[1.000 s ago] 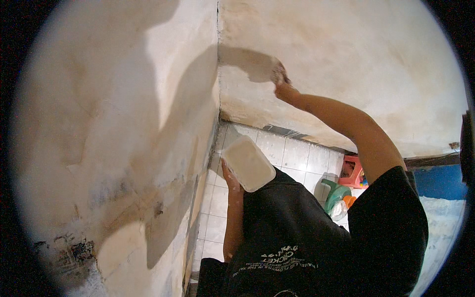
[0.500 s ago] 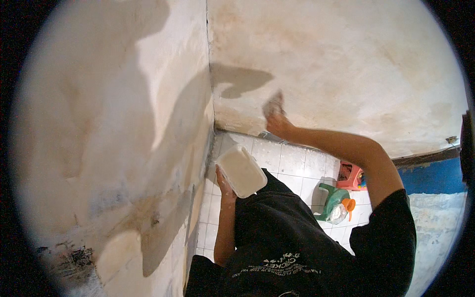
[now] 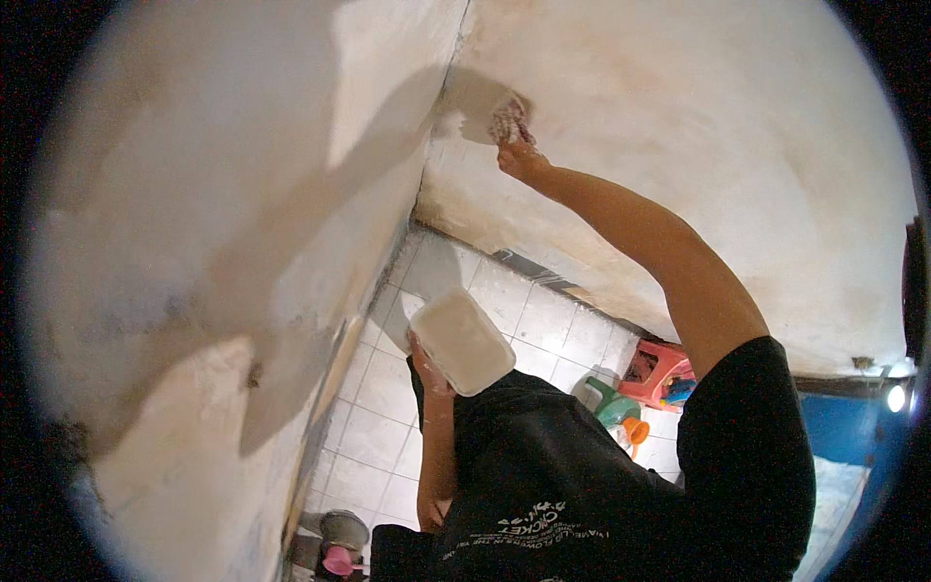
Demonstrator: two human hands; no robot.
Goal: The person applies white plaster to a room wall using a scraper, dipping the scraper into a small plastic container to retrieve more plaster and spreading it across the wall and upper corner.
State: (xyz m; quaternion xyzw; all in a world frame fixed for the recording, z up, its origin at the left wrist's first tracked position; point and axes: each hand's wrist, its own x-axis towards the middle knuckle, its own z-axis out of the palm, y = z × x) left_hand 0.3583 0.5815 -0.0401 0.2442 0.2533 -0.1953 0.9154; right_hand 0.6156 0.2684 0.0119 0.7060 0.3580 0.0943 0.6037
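Observation:
My right hand (image 3: 521,158) is stretched out and pressed to the pale plastered wall (image 3: 698,116), close to the room corner. It grips a small crumpled rag or sponge (image 3: 506,118) that touches the wall beside a wet grey patch. My left hand (image 3: 428,367) is held near my chest and supports from below a white rectangular tub (image 3: 462,341), which looks filled with pale paste. My black shirt fills the lower middle.
A second stained wall (image 3: 242,194) runs along the left and meets the other at the corner. Below lies a white tiled floor (image 3: 543,315) with a red stool (image 3: 659,373), a green jug (image 3: 611,403), and a grey bowl (image 3: 344,529).
My right hand with the rag dipped lower on the wall, then rose again toward the corner. The tub in my left hand stayed near my chest.

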